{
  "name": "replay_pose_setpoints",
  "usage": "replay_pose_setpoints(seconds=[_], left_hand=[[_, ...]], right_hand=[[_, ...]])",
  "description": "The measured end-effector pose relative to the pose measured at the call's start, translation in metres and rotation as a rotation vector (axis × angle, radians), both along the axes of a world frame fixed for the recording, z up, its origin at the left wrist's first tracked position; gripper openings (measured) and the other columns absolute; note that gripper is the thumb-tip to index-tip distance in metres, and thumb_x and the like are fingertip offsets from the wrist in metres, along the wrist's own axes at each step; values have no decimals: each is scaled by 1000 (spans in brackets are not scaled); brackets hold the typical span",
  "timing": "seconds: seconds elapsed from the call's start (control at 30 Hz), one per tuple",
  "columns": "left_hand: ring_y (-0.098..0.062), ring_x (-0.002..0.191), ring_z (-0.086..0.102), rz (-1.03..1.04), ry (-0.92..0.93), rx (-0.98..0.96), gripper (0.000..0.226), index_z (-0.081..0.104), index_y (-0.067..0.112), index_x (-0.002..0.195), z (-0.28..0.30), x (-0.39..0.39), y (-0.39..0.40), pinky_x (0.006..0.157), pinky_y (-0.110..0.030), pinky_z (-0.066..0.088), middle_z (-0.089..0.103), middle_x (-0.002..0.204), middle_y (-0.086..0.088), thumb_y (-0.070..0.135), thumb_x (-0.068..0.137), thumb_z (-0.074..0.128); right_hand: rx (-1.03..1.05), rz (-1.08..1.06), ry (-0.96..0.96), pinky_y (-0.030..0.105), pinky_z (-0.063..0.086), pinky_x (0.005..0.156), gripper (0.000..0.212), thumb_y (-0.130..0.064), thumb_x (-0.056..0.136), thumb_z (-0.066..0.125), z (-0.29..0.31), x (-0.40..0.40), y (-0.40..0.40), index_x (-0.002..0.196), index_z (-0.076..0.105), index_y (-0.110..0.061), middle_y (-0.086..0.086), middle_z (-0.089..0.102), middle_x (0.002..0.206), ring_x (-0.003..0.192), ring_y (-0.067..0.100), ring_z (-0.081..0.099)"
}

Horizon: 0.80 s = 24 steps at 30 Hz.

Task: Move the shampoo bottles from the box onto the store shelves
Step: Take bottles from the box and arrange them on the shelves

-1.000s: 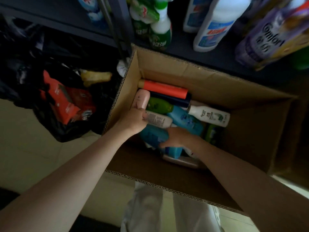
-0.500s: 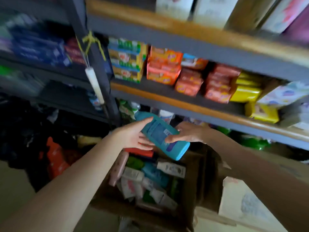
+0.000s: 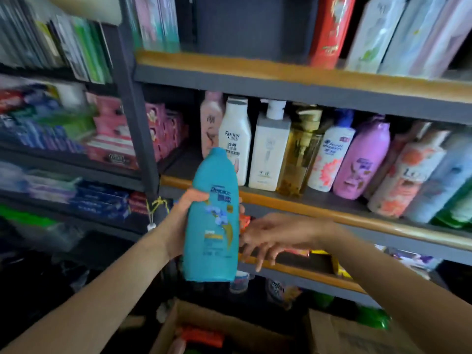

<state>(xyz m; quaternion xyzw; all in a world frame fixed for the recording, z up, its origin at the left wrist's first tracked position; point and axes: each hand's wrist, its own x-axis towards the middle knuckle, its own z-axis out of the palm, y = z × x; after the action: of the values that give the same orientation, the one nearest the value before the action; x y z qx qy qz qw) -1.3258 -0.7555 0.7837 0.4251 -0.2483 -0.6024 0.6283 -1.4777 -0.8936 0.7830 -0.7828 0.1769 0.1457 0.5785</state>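
Lifted upright since half a second ago, when it lay tilted between both hands just above the box, the teal shampoo bottle [image 3: 213, 221] now stands cap-up in front of the shelf [image 3: 319, 213] edge. At 9 o'clock of the bottle the left hand [image 3: 178, 223] grips its side — thumb on the front, fingers wrapped behind. At 3 o'clock the right hand [image 3: 275, 236] has let go, its fingers spread and loose, just beside the bottle. Along the shelf from 12 to 3 o'clock stand other bottles [image 3: 268, 146]. At 6 o'clock, the cardboard box [image 3: 184, 325].
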Motion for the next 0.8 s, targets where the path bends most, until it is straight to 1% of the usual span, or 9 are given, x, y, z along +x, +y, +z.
replay_pose_setpoints(seconds=[0.1, 0.17, 0.23, 0.33, 0.43, 0.53, 0.63, 0.73, 0.8], left_hand=[[-18, 53, 67, -78, -158, -9, 65, 76, 7, 62, 39, 1, -1, 48, -21, 52, 71, 65, -10, 33, 4, 84], [-17, 51, 66, -102, -262, -36, 49, 76, 10, 60, 58, 2, -6, 47, -19, 51, 71, 63, -8, 25, 14, 78], [-16, 55, 67, -119, -329, -74, 35, 77, 13, 63, 75, -1, -11, 50, -20, 52, 71, 67, -7, 26, 33, 66], [-20, 75, 69, -87, -427, -171, 43, 75, 16, 84, 92, -10, -29, 70, -30, 57, 73, 87, -8, 31, 44, 67], [-32, 93, 65, 32, -563, -229, 59, 68, 14, 100, 109, -25, -44, 88, -45, 50, 70, 102, -15, 31, 43, 73], [-26, 90, 67, 54, -709, -266, 58, 64, 15, 100, 130, -35, -54, 83, -40, 53, 72, 93, -7, 27, 45, 79], [-19, 92, 68, 3, -799, -344, 46, 64, 19, 100, 155, -37, -59, 83, -34, 55, 73, 96, -1, 22, 57, 79], [-20, 99, 67, 19, -862, -437, 49, 61, 18, 108, 184, -40, -65, 84, -32, 55, 70, 105, -3, 17, 64, 82], [-17, 102, 65, 105, -881, -498, 47, 58, 21, 110, 202, -40, -73, 86, -33, 54, 68, 109, -1, 17, 69, 80]], right_hand=[[214, -37, -144, 19, 52, 65, 36, -35, 78, 69, 27, 5, 14, 107, 60, -16, 0, 69, 101, 82, 13, 67], [207, -82, -229, 21, 53, 71, 32, -23, 82, 70, 48, 6, 19, 111, 58, -19, -2, 68, 105, 90, 13, 64], [118, -146, -295, 27, 52, 76, 29, -16, 87, 64, 63, 5, 24, 114, 56, -21, -1, 66, 111, 97, 14, 63], [-7, -266, -425, 25, 55, 66, 32, -13, 84, 68, 81, 1, 30, 105, 53, -32, -11, 70, 94, 86, 6, 67], [-145, -426, -557, 25, 57, 63, 46, -13, 75, 77, 85, 1, 29, 104, 48, -32, -13, 68, 89, 79, 1, 67], [-359, -692, -704, 32, 56, 83, 67, -22, 59, 88, 89, -1, 25, 110, 44, -28, -9, 64, 101, 94, 7, 64], [-525, -824, -856, 17, 52, 76, 68, -22, 58, 88, 103, -5, 23, 108, 42, -28, -15, 60, 98, 90, 1, 60], [-630, -870, -986, 12, 50, 72, 65, -23, 57, 88, 130, -4, 19, 95, 37, -37, -20, 57, 93, 85, -6, 58], [-705, -911, -1063, 10, 48, 72, 66, -23, 59, 87, 151, 2, 7, 97, 35, -39, -24, 55, 93, 85, -7, 57]])
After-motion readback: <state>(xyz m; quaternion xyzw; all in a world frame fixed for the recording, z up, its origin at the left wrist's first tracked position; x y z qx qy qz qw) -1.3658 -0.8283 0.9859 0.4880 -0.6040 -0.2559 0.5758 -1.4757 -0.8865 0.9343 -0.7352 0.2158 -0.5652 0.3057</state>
